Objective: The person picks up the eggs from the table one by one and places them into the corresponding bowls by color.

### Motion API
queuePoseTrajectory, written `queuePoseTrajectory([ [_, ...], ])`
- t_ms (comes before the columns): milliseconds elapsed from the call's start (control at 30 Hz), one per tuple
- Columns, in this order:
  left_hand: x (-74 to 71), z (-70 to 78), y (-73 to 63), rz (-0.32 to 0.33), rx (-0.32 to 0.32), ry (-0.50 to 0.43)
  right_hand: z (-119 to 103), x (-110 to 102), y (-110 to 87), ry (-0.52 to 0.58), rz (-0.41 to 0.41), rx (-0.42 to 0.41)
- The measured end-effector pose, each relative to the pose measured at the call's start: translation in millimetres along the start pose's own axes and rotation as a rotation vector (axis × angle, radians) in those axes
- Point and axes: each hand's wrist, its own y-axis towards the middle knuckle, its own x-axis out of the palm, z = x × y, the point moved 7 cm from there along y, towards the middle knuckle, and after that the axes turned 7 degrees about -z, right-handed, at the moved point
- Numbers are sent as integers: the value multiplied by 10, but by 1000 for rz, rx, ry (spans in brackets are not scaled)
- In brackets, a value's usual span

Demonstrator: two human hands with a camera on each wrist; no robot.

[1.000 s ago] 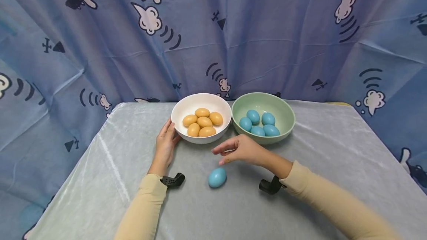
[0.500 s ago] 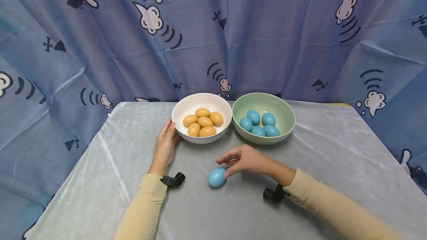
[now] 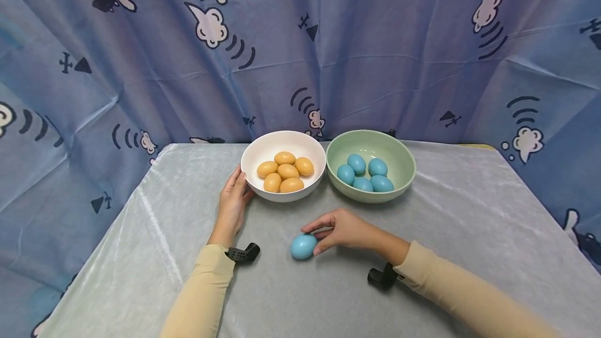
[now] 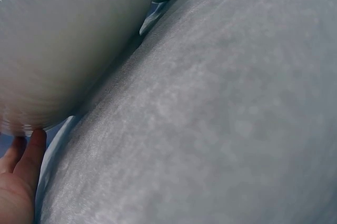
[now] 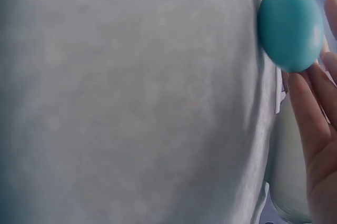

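Observation:
A white bowl (image 3: 284,196) holds several yellow eggs (image 3: 288,171). My left hand (image 3: 232,203) rests against its left side with fairly straight fingers; the left wrist view shows fingertips (image 4: 36,135) touching the bowl's outer wall (image 4: 63,40). In front of the bowls, a single blue egg (image 3: 303,246) is at my right hand (image 3: 345,231). Thumb and fingers curve around its right and far sides in the head view. From the right wrist, a digit meets one end of the egg (image 5: 290,28); part of the hand is cut off by the frame edge.
A green bowl (image 3: 399,163) with several blue eggs (image 3: 363,184) stands right beside the white one. Both are near the far edge of the grey cloth-covered table (image 3: 188,275). A blue patterned curtain (image 3: 272,30) hangs directly behind.
My right hand has come down toward me onto the lone blue egg, which has shifted slightly left and away and turned a little. The left hand and both bowls stay put.

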Motion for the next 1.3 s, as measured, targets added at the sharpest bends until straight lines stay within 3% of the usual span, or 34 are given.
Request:
queuePoseTrajectory([
  [433,-11,-5,-6,10,-9,13,9,23,109,-153,11,9],
  [867,2,-5,9,-5,11,-4,0,-11,107,-166,37,19],
  [1133,1,-9,-5,0,-1,18,-170,-313,-14,-256,160,11],
  [1300,-1,3,-7,-2,0,17,-325,-542,-134,-249,234,20],
])
